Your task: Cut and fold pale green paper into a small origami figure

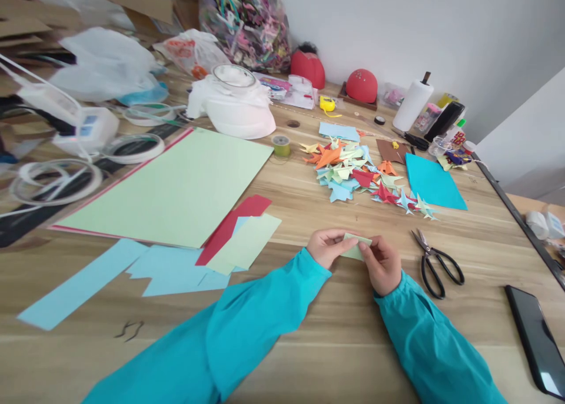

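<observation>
My left hand [325, 246] and my right hand [383, 266] meet over the wooden table [309, 333], both pinching a small pale green piece of paper [356, 246] between them. The paper looks folded, with its top edge showing above my fingers. Both arms wear teal sleeves. A pile of folded paper shapes [357, 172] in orange, red, blue and green lies just beyond my hands.
Black scissors [435, 263] lie right of my right hand, a black phone [536, 339] near the table's right edge. A large green sheet [176, 186], red and blue offcuts [176, 269] lie left. A teal sheet [432, 183], tape rolls [57, 180] and clutter fill the back.
</observation>
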`<action>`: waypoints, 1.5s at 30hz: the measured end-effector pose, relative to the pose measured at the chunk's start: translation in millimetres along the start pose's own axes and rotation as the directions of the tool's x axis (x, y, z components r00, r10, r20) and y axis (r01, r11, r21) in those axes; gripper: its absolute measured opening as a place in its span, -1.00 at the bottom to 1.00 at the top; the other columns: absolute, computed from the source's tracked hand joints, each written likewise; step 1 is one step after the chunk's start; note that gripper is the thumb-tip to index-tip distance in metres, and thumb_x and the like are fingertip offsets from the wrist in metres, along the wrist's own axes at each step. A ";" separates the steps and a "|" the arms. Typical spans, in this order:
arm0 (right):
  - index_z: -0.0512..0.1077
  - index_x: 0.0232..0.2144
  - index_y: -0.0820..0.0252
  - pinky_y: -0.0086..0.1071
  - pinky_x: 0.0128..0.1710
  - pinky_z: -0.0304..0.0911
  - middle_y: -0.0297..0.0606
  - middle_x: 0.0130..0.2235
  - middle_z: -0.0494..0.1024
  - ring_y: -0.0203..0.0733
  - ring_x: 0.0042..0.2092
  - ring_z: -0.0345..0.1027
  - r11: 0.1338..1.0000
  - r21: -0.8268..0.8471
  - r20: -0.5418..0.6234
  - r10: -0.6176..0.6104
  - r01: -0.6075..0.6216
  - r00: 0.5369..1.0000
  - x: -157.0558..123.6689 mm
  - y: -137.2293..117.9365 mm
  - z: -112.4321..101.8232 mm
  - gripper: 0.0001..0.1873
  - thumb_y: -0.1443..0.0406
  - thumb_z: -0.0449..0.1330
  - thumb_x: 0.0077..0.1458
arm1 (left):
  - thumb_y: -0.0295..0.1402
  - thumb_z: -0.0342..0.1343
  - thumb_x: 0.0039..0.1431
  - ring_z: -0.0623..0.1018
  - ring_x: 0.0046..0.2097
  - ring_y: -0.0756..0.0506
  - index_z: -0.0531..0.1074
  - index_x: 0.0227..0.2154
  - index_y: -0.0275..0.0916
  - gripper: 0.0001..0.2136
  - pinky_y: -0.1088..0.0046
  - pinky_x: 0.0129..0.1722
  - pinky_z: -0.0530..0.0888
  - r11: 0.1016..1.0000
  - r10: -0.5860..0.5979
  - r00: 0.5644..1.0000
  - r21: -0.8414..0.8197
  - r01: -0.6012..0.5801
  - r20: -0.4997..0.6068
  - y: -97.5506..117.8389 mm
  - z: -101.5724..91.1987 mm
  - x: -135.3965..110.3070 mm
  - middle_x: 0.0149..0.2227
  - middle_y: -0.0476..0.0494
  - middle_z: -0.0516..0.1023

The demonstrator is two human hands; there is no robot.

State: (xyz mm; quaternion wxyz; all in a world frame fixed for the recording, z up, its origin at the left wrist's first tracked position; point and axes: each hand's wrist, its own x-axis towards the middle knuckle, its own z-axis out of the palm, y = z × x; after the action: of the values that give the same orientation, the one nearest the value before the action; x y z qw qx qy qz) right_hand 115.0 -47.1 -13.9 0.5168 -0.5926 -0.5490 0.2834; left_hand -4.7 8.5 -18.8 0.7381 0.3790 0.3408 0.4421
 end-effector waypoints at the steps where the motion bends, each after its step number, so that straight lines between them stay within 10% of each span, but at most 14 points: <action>1: 0.28 -0.54 0.20 -0.47 -0.63 0.04 -0.43 -0.64 0.22 -0.39 -0.61 0.07 1.000 0.020 0.007 0.007 -0.007 1.000 -0.1 -0.8 -0.2 -0.77 0.17 0.11 0.01 | -0.27 0.31 -0.36 0.48 -0.45 -0.05 0.54 -0.53 -0.33 -0.74 0.44 -0.39 0.43 1.000 0.002 1.000 -0.003 -0.002 -0.009 -0.3 -0.1 0.6 -0.53 -0.11 0.55; 18: 0.32 -0.58 0.20 -0.46 -0.60 0.08 -0.40 -0.65 0.25 -0.36 -0.58 0.11 0.999 -0.011 0.043 -0.050 0.051 0.998 0.3 -6.6 -4.8 -0.73 0.17 0.05 0.06 | -0.25 0.30 -0.35 0.35 -0.53 0.04 0.48 -0.70 -0.31 -0.79 0.55 -0.56 0.29 0.983 0.110 0.993 0.139 -0.115 0.049 4.7 3.5 -3.1 -0.61 -0.04 0.42; 34: 0.30 -0.57 0.21 -0.49 -0.70 0.05 -0.45 -0.74 0.27 -0.38 -0.69 0.12 0.987 0.086 -0.049 0.143 -0.139 0.988 1.6 -6.3 -1.9 -0.70 0.12 0.08 0.02 | -0.21 0.30 -0.34 0.42 -0.51 0.01 0.50 -0.56 -0.34 -0.72 0.48 -0.48 0.36 0.997 -0.079 0.997 -0.026 0.078 -0.023 -2.4 -1.3 2.2 -0.58 -0.07 0.48; 45: 0.35 -0.52 0.20 -0.49 -0.56 0.10 -0.41 -0.57 0.32 -0.38 -0.53 0.15 0.976 0.211 -0.022 0.062 -0.056 0.998 6.9 -4.0 -1.5 -0.84 0.22 0.18 -0.05 | -0.35 0.18 -0.17 0.27 -0.56 0.10 0.42 -0.64 -0.35 -0.86 0.56 -0.59 0.19 0.899 0.159 0.967 0.375 -0.225 0.198 1.5 2.9 -6.5 -0.60 0.02 0.30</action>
State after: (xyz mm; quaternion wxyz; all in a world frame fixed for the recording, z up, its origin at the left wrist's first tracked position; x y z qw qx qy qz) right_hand 116.6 -41.5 -8.2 0.5756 -0.5548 -0.4908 0.3464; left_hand -5.4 2.3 -15.1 0.6245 0.5864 0.3222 0.4029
